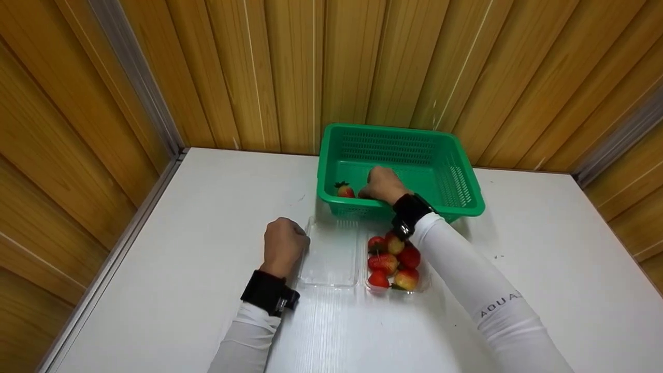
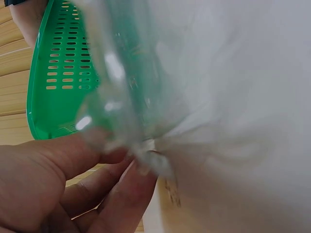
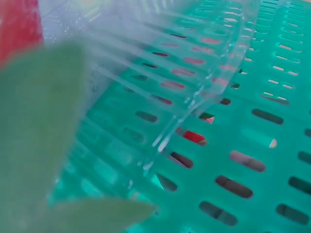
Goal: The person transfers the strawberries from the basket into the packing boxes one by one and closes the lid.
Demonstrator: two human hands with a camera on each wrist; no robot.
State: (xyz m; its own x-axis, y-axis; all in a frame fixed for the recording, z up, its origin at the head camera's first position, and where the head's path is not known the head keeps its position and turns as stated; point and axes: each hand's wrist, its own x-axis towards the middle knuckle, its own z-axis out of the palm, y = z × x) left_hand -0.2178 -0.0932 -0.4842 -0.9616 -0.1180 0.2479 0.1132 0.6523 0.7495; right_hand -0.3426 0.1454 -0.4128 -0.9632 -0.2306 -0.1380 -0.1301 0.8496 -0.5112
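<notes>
My left hand (image 1: 283, 246) pinches the left edge of a clear plastic lid (image 1: 331, 259) lying on the table. In the left wrist view its thumb and fingertips (image 2: 129, 194) meet at the plastic edge. Beside the lid, a clear plastic box (image 1: 374, 290) holds several red and yellowish strawberries (image 1: 383, 263). My right hand (image 1: 384, 185) reaches into a green basket (image 1: 479, 208), bent downward behind the front rim. Its fingertips are hidden there, so what they hold does not show. One strawberry (image 1: 345, 191) lies in the basket, left of that hand.
The basket stands at the back of the white table (image 1: 217, 207), close to a wood-patterned wall (image 1: 290, 77). Similar panels rise at both sides. In the right wrist view, large blurred green leaves (image 3: 34, 126) block the left part, and red shows through the basket's slots.
</notes>
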